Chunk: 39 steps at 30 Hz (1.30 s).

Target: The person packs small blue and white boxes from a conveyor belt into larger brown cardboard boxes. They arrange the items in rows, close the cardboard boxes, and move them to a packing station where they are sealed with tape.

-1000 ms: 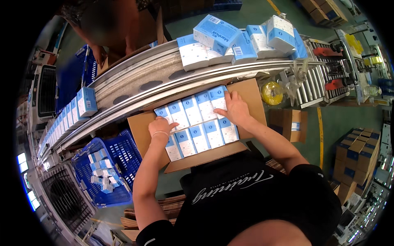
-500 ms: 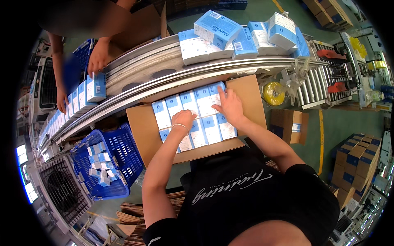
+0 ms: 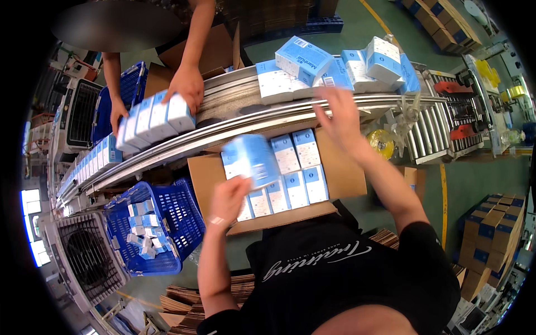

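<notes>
carton [image 3: 204,181] looks mostly filled: packs [image 3: 295,190] sit in two rows, the far one partly hidden by a blurred, tilted blue-and-white pack [image 3: 254,159] over the left part. outside it, loose packs [image 3: 304,61] lie on the conveyor [image 3: 231,95]. your left hand [image 3: 229,198] seems closed on the tilted pack's near corner; your right hand [image 3: 339,111], fingers spread near the loose packs, holds nothing visible; contact, can't tell.

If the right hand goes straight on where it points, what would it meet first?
The right hand would probably meet the blue-and-white packs on the conveyor; depth is unclear.
</notes>
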Each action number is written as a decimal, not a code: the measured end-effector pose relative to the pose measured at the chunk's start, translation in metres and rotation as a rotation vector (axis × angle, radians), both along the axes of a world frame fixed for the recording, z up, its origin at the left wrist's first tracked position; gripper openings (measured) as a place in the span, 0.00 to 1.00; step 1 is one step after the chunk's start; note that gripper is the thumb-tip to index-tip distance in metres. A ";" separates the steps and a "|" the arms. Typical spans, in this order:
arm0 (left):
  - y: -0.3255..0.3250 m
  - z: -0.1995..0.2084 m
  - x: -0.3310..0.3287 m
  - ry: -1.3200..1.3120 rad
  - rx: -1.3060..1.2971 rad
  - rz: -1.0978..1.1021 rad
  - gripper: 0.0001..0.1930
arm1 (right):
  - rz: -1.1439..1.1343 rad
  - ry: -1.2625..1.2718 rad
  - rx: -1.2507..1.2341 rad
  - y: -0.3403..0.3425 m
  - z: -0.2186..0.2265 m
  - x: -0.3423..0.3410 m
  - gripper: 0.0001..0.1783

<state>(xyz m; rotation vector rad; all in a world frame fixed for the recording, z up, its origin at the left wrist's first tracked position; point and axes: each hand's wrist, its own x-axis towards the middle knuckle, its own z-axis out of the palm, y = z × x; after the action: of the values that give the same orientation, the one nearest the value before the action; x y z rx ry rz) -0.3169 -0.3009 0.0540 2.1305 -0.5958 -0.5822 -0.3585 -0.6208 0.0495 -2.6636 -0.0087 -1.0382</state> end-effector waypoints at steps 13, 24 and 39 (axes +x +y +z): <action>0.120 0.012 -0.022 -0.135 0.058 0.452 0.14 | 0.234 0.614 1.302 0.059 0.013 -0.035 0.43; -0.025 -0.055 -0.007 0.193 -0.488 -0.184 0.33 | 0.054 0.746 1.297 0.136 -0.014 -0.081 0.32; 0.038 -0.093 0.056 -0.324 0.258 -0.631 0.29 | -0.493 1.064 0.044 0.190 -0.126 0.049 0.38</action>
<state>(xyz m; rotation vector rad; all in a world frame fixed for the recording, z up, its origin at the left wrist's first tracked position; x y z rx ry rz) -0.2609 -0.2628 -0.0391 2.2848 -1.4721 -0.6790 -0.3096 -0.4311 -0.0762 -2.8745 0.8817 0.3973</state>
